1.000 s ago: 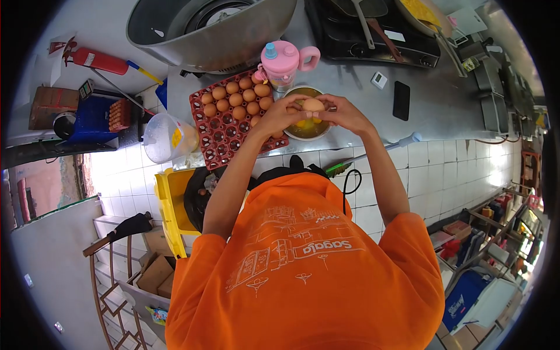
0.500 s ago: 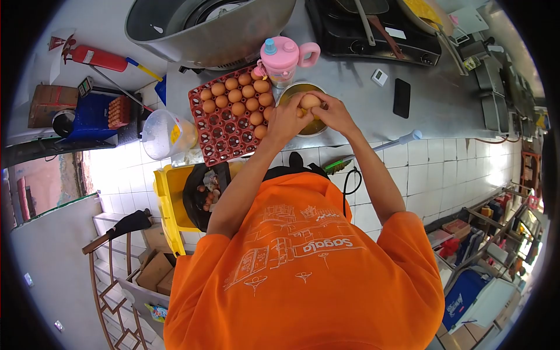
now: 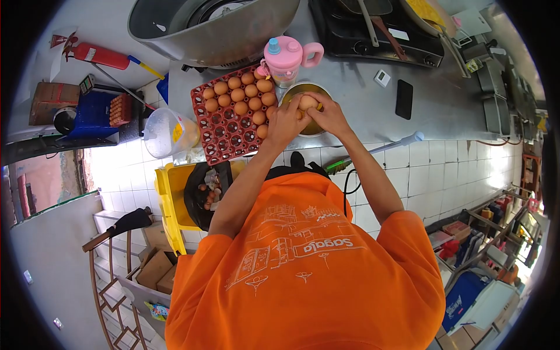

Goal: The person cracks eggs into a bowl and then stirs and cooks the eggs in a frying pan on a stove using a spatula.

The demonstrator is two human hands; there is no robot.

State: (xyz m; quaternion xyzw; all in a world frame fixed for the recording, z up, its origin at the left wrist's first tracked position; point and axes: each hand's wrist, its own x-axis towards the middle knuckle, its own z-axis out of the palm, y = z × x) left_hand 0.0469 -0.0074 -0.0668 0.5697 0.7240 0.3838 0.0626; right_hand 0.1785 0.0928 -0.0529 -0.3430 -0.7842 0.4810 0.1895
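Observation:
An egg (image 3: pixel 308 102) is held by the fingers of both my hands, over a round metal bowl (image 3: pixel 318 87). My left hand (image 3: pixel 287 122) grips it from the left and my right hand (image 3: pixel 329 116) from the right. Yellowish liquid shows inside the bowl, partly hidden by my hands; whether the shell is cracked I cannot tell. Left of the bowl lies a red egg tray (image 3: pixel 221 140), with brown eggs (image 3: pixel 240 108) in its far and right cells and bare cells toward the near left. A pink lidded mug (image 3: pixel 284 58) stands just behind the bowl.
A phone (image 3: pixel 403 99) and a small white timer (image 3: pixel 382 78) lie on the metal table (image 3: pixel 455 108). A black stove (image 3: pixel 373 41) and a large metal pot (image 3: pixel 210 41) stand behind. Left are a clear plastic container (image 3: pixel 160 134) and a yellow bin (image 3: pixel 169 198) holding eggshells.
The view has shifted slightly, so the table items sit a little further right. Both hands still hold the egg over the bowl, with little movement of the fingers.

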